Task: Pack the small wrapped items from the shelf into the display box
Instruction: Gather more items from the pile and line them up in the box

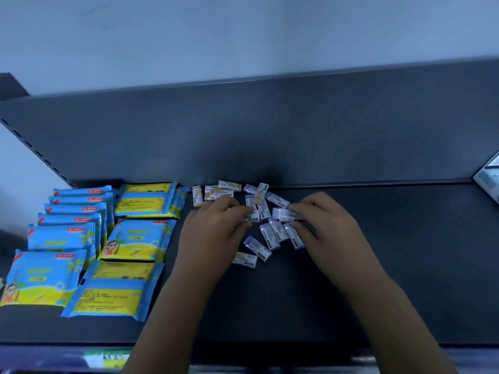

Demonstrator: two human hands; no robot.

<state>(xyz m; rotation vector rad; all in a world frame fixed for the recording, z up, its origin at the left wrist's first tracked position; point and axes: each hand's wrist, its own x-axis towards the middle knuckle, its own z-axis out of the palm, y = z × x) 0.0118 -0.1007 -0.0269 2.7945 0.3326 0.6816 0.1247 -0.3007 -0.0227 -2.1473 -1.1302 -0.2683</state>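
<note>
Dark shelf [391, 252], small wrapped items [271, 234] scattered; left hand [213, 230] fingers pinch one, right hand [326, 228] fingers grip another.

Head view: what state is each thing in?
wrapped items, loose, scattered on the shelf
left hand, pinches one item
right hand, pinches one item
blue packets, lying in two overlapping rows
box, cut off at the edge; contents unseen

Small wrapped items [270, 236] scattered mid-shelf [405, 265], near back panel. Packets [89, 238] in two rows left of them. Box [490, 179] far right. Left hand [213, 230], right hand [326, 228] flank pile.
</note>
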